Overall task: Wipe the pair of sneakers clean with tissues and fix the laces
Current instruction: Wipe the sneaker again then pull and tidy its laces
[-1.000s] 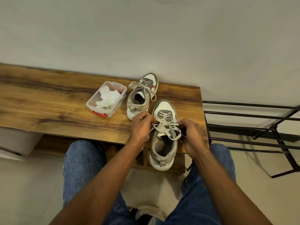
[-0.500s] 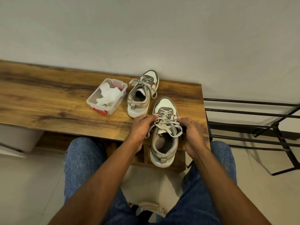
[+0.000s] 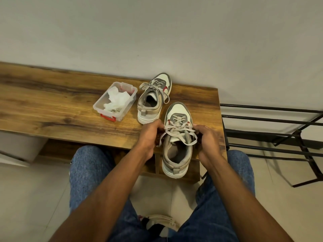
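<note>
Nearing the finish, by the look of it: crumpled white tissues (image 3: 116, 100) back in clear plastic tub (image 3: 114, 101), far grey-and-white sneaker (image 3: 154, 97) bow-tied on wooden bench (image 3: 52, 105). Left hand (image 3: 151, 135) and right hand (image 3: 208, 138) pinching grey laces (image 3: 180, 131) of near grey-and-white sneaker (image 3: 176, 142) at bench edge, bow seemingly unfinished.

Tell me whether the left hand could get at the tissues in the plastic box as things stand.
Probably yes, once it lets go. The left hand is pinching the laces of the near sneaker. The box sits open-topped to its left, tissues exposed, bare bench between.
</note>
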